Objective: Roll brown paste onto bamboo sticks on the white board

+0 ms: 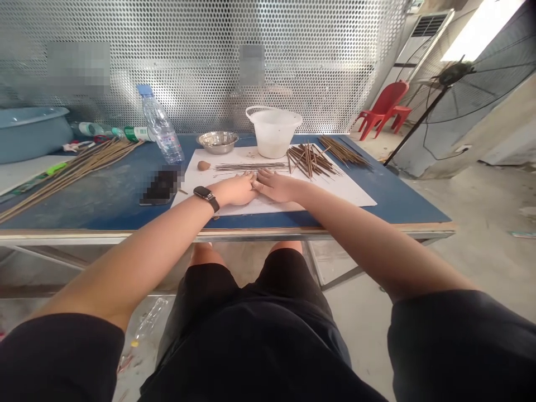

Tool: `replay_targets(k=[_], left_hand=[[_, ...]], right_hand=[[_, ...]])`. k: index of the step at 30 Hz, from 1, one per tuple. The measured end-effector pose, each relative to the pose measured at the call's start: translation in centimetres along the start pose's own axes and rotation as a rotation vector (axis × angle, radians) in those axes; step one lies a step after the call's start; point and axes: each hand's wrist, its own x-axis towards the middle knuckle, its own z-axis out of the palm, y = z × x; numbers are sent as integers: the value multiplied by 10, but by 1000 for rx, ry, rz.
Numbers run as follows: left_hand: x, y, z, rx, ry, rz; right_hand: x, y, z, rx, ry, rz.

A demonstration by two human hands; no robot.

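My left hand [235,190], with a black smartwatch [206,199] on its wrist, lies flat on a white sheet [347,192]. My right hand [276,187] lies opposite, its fingertips meeting those of my left hand. Neither hand shows anything held. Just beyond my fingers, a row of thin brown sticks [251,166] lies across the sheet. A small lump of brown clay [204,165] sits at the row's left end, nearest my left hand. To the right, beyond my right hand, lies a loose heap of similar sticks [310,161].
The blue table [100,209] holds a steel bowl [218,142], a white bucket [274,131], a water bottle [161,124], a pixelated phone [161,187], and long stick bundles [71,173] [344,152]. A blue basin [29,134] stands left; perforated metal panel [209,56] stands behind.
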Motion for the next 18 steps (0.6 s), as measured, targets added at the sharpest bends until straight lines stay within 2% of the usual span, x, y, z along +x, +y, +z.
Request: replay_targets(k=[3,11,14,18], left_hand=[[-10,6,-2,8,-70,-34],[-52,23,1,74,-27,56],[-56,27,2,61,-18,55],[-44,22,3,50,-40,9]], right_hand=[[-11,0,3,9,8,-34],[-66,-21,6,80,5,-75],[-70,-24,8,81,16,-75],[-55,-25,8,62,18,-29]])
